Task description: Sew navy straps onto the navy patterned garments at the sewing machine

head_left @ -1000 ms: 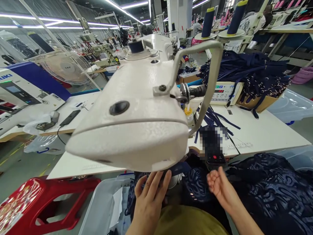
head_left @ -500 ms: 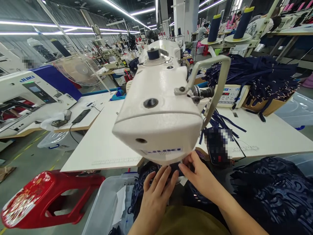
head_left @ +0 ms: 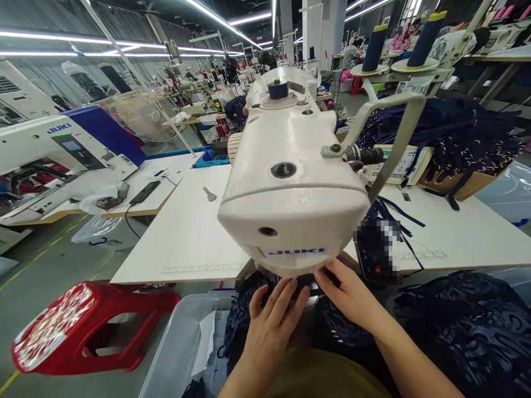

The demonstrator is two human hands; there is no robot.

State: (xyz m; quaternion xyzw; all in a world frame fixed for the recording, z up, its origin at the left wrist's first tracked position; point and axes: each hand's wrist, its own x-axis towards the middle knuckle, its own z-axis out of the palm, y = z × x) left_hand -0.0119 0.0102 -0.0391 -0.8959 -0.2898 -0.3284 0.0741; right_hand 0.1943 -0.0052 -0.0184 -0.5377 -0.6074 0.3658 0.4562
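As the head view shows it, the left hand (head_left: 271, 320) lies palm down with its fingers extended on a dark navy fabric strip (head_left: 306, 280), its thumb hidden, so I cannot tell whether it grips. Across from it, the right hand (head_left: 352, 296) bends its thumb and fingers toward the strip's other end; its fingertips are partly covered, and whether they pinch cannot be told. The strip lies between the hands, just under the front of a bulky white sewing machine head (head_left: 290, 221). Since that head hides the needle area, fingertips could stray too close unseen, and uneven pressure from the hands could let the strip skew or pucker. Loose, dark blue patterned fabric (head_left: 344, 323) hanging just below could be caught along with it. By the right forearm, a dark rectangular phone (head_left: 377, 265) at the tabletop's edge could be knocked by a swinging elbow. Among the containers, a translucent plastic bin (head_left: 166, 342) beside the left forearm holds a torn white paper sheet (head_left: 205, 342) and some dark cloth (head_left: 193, 388), while a brown cardboard box (head_left: 477, 185) overflows with navy straps (head_left: 440, 130) bearing small metal-looking fittings.
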